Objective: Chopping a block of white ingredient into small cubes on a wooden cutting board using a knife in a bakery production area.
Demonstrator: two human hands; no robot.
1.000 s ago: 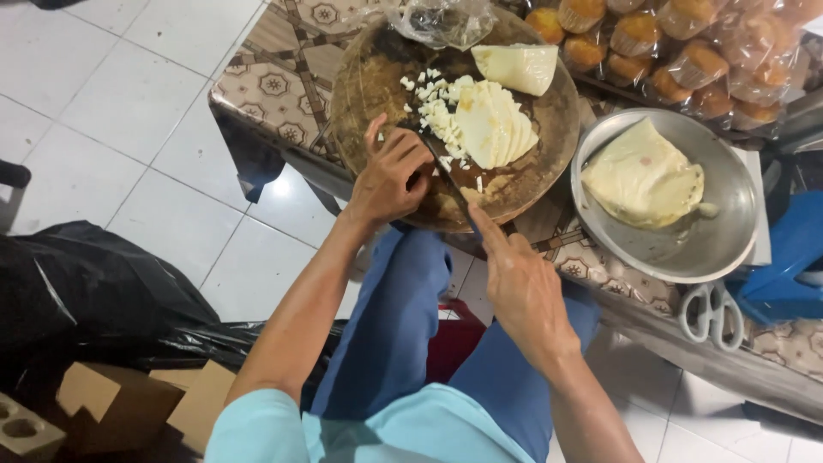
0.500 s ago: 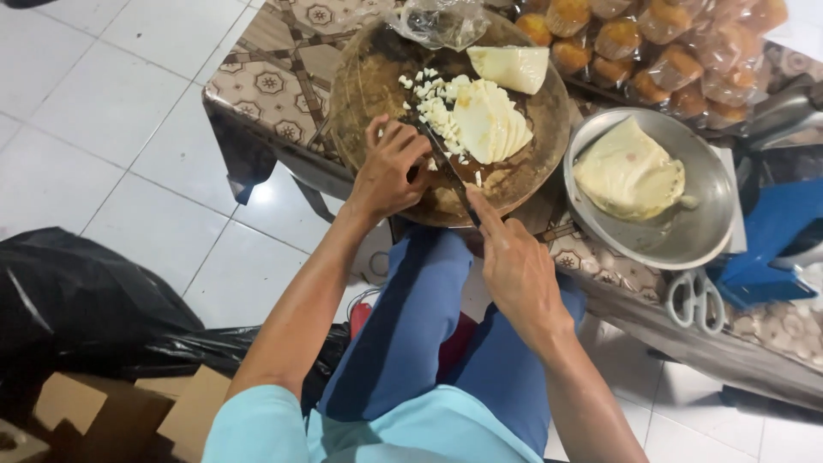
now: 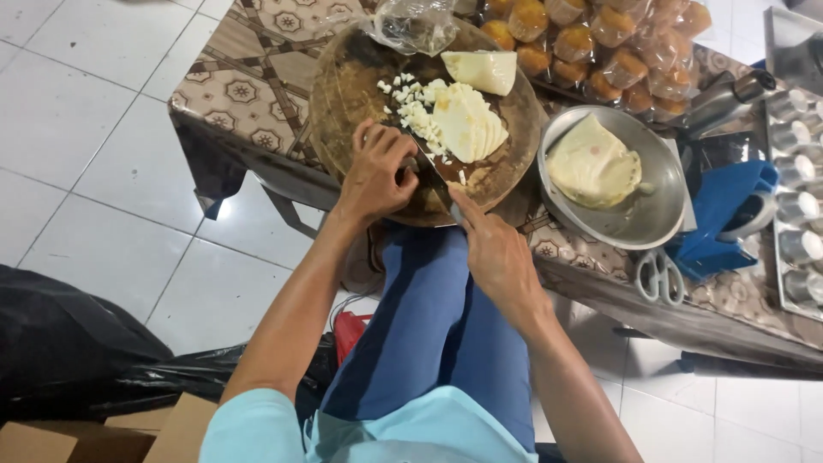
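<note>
Head view: two hands, left hand (image 3: 377, 171) and right hand (image 3: 493, 249), share one knife (image 3: 433, 176).

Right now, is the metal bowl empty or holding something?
Holding something: the metal bowl on the table contains one large pale wedge, resting against its inner wall.

On the table (image 3: 249, 94) in front of you sits a round cutting board (image 3: 343, 94); your left hand (image 3: 377, 176) rests on its near edge, your right hand (image 3: 497, 257) just beside it holding a knife (image 3: 433, 176) across the board. Diced pieces (image 3: 416, 111) lie left of the sliced stack (image 3: 467, 124), a wedge (image 3: 482, 70) behind it. Right of the board stands a metal bowl (image 3: 639, 219) with a slab (image 3: 591, 163) in it, scissors (image 3: 658, 276) before it, bagged cakes (image 3: 600, 43) behind.
</note>
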